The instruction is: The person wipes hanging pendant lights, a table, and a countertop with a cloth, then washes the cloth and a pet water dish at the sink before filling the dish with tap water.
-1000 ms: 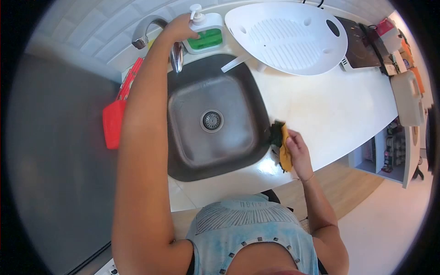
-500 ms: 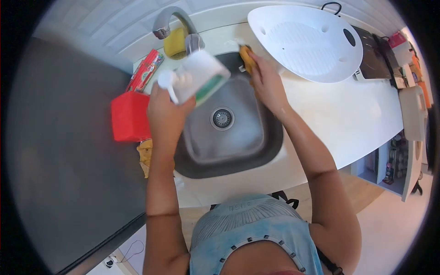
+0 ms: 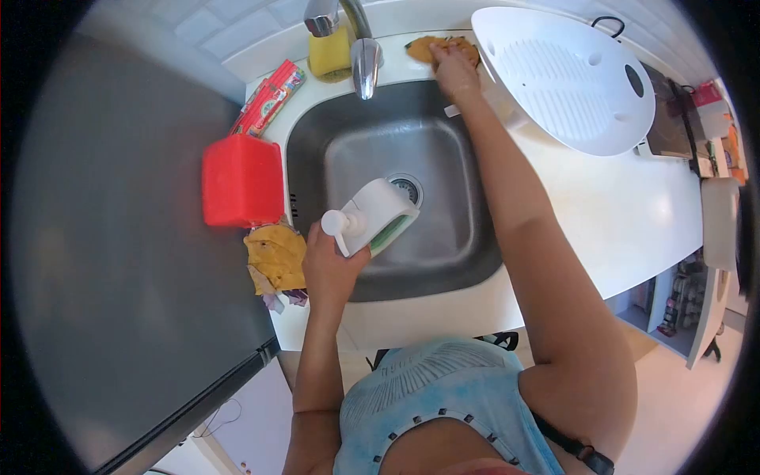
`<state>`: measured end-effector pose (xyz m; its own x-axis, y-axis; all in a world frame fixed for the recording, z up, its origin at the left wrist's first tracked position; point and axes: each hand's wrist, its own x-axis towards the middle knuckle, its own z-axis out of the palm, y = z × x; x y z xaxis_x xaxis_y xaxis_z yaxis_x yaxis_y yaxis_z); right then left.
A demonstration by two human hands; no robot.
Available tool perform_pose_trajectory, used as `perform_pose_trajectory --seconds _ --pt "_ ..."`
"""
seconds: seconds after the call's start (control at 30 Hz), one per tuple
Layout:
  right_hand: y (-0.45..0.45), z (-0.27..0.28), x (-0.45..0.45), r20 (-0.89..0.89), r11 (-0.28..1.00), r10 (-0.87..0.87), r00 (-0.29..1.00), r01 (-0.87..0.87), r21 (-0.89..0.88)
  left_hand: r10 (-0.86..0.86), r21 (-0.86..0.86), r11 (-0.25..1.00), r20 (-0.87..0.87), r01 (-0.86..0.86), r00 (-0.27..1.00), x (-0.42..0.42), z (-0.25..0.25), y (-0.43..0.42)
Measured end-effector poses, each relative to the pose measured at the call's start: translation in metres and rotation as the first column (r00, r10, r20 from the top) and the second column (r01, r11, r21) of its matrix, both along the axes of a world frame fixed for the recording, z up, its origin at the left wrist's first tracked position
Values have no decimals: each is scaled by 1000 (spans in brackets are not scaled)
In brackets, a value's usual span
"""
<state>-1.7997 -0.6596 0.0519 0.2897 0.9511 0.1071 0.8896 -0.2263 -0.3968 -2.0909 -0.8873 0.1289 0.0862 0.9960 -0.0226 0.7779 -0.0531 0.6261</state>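
My left hand [image 3: 330,267] grips the white soap dispenser [image 3: 378,207] with its green liquid window, tilted over the lower left part of the dark sink [image 3: 443,237]. My right hand [image 3: 457,73] presses a yellow-orange cloth [image 3: 431,49] flat on the counter behind the sink, left of the white drying rack [image 3: 554,79]. The tap [image 3: 365,67] stands at the sink's back edge, with a yellow sponge [image 3: 328,51] behind it. The drain [image 3: 407,188] is partly hidden by the dispenser.
A red container [image 3: 242,180], a red patterned packet [image 3: 269,99] and a crumpled yellow cloth [image 3: 275,257] lie along the sink's left side. A dark cooktop [image 3: 667,115] is beyond the rack. An open drawer [image 3: 673,309] juts out at the right.
My left hand has lifted the dispenser from behind the sink and brought it toward me over the basin. My right hand has moved the cloth from the front right counter to the back.
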Motion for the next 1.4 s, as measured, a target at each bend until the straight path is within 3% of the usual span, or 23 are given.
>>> perform_pose_trajectory --seconds 0.03,0.1,0.13,0.2,0.37,0.47,0.53,0.63,0.73,1.0,1.07,1.2,1.27,1.4 --pt "-11 -4 -7 9 1000 -1 1000 1 0 -1 0 1000 9 1 1000 1 -1 0" --pt "-32 -9 -25 273 988 88 958 -119 100 7 6 1000 40 -8 999 1 -1 2" --pt "-40 -4 -29 275 987 89 957 -122 104 9 10 1000 42 -10 999 1 -2 2" --pt "-49 8 -35 -22 976 200 980 -197 91 -12 44 999 34 10 999 0 -1 4" --pt "-7 47 -14 -141 994 50 989 -35 107 7 -11 1000 20 -7 1000 2 6 2" --pt "31 30 -8 -40 994 -47 998 51 100 27 -21 999 12 -27 1000 3 6 -5" --pt "48 9 -15 138 983 97 986 -116 139 40 -12 999 23 -39 999 0 1 -8" --pt "61 -5 -39 169 943 208 963 -244 228 74 5 997 69 -75 995 -2 -4 -13" --pt "51 -13 -42 171 932 226 959 -264 250 67 -43 997 64 -64 996 -1 0 -17" --pt "-14 -7 -43 261 915 270 927 -332 231 75 86 993 77 -82 994 -14 -2 -28" --pt "-16 -15 -47 204 861 390 898 -434 266 86 71 993 52 -90 995 -14 -1 -29" --pt "-15 -22 -62 280 807 421 863 -498 319 73 73 995 8 -73 997 -18 -7 -34" --pt "-15 -25 -69 294 697 481 826 -564 443 92 51 994 42 -94 995 -16 -6 -38" --pt "-2 -29 -85 223 697 567 793 -607 383 73 52 996 43 -75 996 -18 -5 -44"
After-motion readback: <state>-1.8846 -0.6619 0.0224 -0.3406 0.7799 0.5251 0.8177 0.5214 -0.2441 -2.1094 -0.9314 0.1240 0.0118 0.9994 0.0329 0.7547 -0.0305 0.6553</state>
